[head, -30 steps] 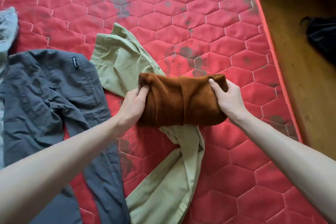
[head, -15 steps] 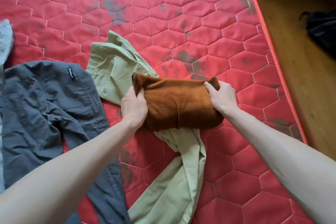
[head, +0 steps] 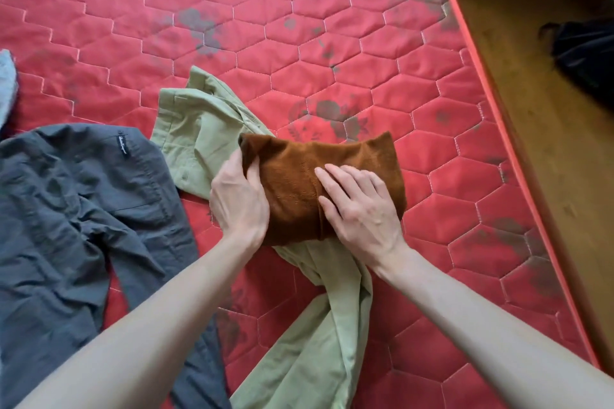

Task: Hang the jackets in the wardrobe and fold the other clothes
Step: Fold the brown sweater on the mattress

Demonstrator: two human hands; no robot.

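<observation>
A folded brown fleece garment [head: 299, 169] lies on top of light green trousers [head: 196, 129] in the middle of the red quilted mattress [head: 332, 26]. My left hand [head: 237, 199] grips the bundle's left end, thumb curled over the top. On its right half my right hand [head: 358, 206] lies flat, fingers straight and pressing down. Dark grey trousers [head: 76, 209] are spread out at the left.
A pale grey garment [head: 6, 83] peeks in at the left edge. The mattress's right edge [head: 491, 103] runs diagonally, with wooden floor beyond it. A dark bag [head: 588, 56] sits on that floor at the far right.
My right hand has left the bundle's right end and now lies flat on top of it. My left hand stays at the left end. The view has tilted upward slightly.
</observation>
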